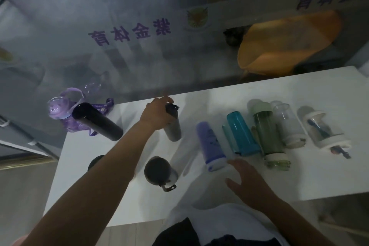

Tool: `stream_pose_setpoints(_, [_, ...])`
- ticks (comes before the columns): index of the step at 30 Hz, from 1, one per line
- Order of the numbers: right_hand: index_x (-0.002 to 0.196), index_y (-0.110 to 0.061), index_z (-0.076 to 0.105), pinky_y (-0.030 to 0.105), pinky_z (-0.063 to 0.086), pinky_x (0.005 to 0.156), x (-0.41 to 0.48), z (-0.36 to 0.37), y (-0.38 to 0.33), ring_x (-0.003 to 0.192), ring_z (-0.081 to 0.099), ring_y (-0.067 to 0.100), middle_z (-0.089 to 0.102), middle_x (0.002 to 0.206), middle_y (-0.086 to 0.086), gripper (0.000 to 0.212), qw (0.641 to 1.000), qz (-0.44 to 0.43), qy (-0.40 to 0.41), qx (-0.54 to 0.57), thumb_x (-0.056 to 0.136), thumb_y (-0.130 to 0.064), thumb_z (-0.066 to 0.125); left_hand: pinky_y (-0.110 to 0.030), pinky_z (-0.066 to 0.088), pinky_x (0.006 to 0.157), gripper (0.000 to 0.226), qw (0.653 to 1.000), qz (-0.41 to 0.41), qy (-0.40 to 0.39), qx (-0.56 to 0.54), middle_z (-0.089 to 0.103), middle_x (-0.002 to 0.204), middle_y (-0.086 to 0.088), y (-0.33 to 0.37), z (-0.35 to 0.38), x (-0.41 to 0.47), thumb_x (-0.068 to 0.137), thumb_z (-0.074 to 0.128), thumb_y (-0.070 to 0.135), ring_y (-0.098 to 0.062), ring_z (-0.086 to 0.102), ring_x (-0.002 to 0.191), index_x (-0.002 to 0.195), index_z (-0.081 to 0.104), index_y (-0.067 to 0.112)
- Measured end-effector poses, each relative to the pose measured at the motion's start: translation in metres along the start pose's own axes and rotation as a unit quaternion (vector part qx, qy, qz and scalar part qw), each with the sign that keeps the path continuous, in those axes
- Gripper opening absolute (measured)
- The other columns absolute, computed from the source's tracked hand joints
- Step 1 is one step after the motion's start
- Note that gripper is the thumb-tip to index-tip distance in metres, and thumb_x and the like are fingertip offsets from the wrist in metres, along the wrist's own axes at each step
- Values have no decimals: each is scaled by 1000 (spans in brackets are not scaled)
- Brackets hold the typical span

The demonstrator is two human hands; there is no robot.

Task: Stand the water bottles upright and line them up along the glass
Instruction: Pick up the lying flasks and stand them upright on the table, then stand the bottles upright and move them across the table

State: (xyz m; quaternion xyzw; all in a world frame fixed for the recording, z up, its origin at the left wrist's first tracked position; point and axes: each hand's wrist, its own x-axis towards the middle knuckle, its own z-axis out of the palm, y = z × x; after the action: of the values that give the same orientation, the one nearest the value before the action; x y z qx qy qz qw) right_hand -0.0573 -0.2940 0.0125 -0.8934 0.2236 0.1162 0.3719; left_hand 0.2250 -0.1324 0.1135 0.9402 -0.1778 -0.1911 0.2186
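A: Because the row must run along the glass (139,50), why is the left hand (157,113) so far back on the tabletop (299,177)?

B: Its fingers are closed around the top of the grey bottle (173,129), held upright beside the black flask (97,122). The right hand (247,182), fingers spread and empty, is near the lying purple bottle (211,146), probably the next to stand.

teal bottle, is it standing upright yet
No, the teal bottle lies on its side on the white table, between the lilac bottle and the green bottle.
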Motion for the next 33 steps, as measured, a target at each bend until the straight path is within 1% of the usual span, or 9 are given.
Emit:
stream_pose_setpoints(2, [143, -28, 32, 38, 25, 113, -3, 6, -4, 137, 30, 19, 31, 151, 0, 63, 1000, 17, 3, -5, 87, -43, 57, -36, 53, 82, 55, 1000, 18, -19, 9, 59, 117, -2, -7, 0, 1, 70, 76, 21, -27, 58, 105, 122, 59, 25])
stream_pose_setpoints(4, [143, -27, 31, 37, 25, 113, -6, 10, -7, 137, 30, 20, 29, 152, 0, 63, 999, 31, 9, -10, 88, -42, 57, -40, 54, 84, 56, 998, 43, -33, 19, 60, 120, -6, -13, 0, 0, 68, 77, 24, -30, 60, 105, 122, 59, 24])
stream_pose_setpoints(9, [141, -25, 35, 39, 30, 110, -9, 24, -15, 132, 37, 21, 36, 148, 1, 63, 998, 51, 36, 5, 86, -41, 60, -46, 52, 89, 61, 995, 79, -53, 33, 54, 124, -6, -26, 4, -2, 67, 77, 26, -31, 53, 110, 124, 56, 28])
stream_pose_setpoints(13, [138, -23, 39, 43, 35, 106, -8, 34, -23, 125, 43, 23, 43, 142, 3, 65, 996, 66, 61, 27, 82, -41, 65, -47, 50, 94, 62, 993, 91, -67, 23, 51, 127, -7, -35, 8, -3, 71, 78, 23, -31, 51, 113, 128, 54, 27])
stream_pose_setpoints(19, [140, -22, 36, 42, 34, 106, 6, 50, -40, 127, 42, 25, 41, 144, 4, 74, 993, 92, 70, 21, 77, -44, 68, -46, 44, 104, 71, 994, 90, -67, -2, 42, 141, -7, -41, 10, -8, 76, 76, 22, -31, 43, 127, 139, 44, 29])
stream_pose_setpoints(23, [142, -20, 33, 42, 39, 102, 21, 56, -51, 123, 44, 25, 44, 140, 5, 84, 986, 126, 106, 20, 73, -48, 70, -50, 37, 109, 78, 995, 90, -38, -18, 31, 152, -7, -45, 8, -25, 78, 75, 30, -34, 32, 136, 145, 33, 33])
stream_pose_setpoints(28, [139, -25, 29, 43, 46, 89, 42, 63, -57, 110, 51, 29, 48, 127, 8, 86, 976, 165, 138, 21, 67, -49, 71, -51, 19, 117, 84, 996, 87, 3, -21, 8, 162, -3, -54, 10, -64, 82, 72, 38, -30, 9, 148, 149, 22, 34])
stream_pose_setpoints(31, [139, -26, 26, 46, 46, 88, 52, 69, -55, 111, 50, 33, 46, 128, 11, 87, 971, 182, 150, 33, 68, -46, 72, -50, 20, 117, 91, 995, 93, 26, -21, 7, 163, -5, -65, 17, -83, 81, 73, 38, -29, 10, 148, 152, 16, 32])
stream_pose_setpoints(33, [137, -26, 26, 48, 47, 87, 56, 73, -52, 108, 52, 34, 48, 126, 12, 86, 966, 190, 169, 42, 67, -43, 72, -49, 21, 118, 90, 995, 93, 21, -13, 8, 163, -6, -71, 23, -91, 82, 71, 41, -29, 12, 148, 153, 16, 30])
